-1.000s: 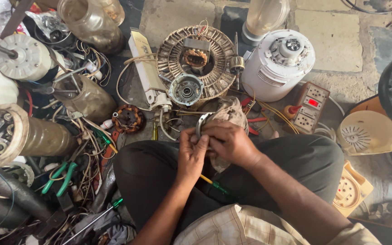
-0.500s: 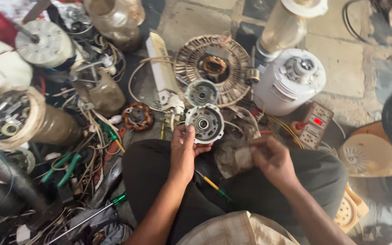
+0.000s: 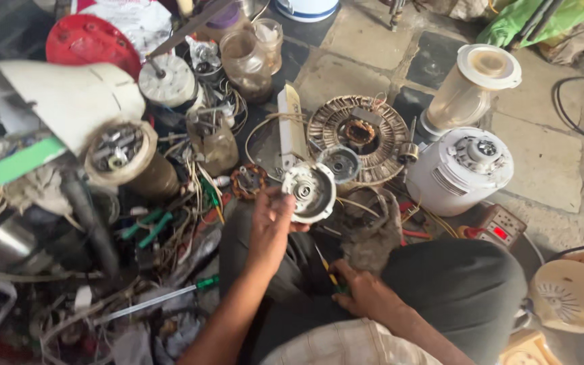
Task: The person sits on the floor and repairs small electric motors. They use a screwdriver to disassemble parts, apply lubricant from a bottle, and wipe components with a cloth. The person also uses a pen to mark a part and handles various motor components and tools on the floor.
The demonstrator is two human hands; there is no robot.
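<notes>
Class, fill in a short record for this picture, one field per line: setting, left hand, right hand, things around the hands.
Setting: stone floor crowded with motor parts
Left hand: holds up a round white motor end cover
Right hand: on the lap, grip on a yellow-handled screwdriver
Ahead: wound stator ring, white mixer base
Left side: green-handled pliers, tangled wires
</notes>
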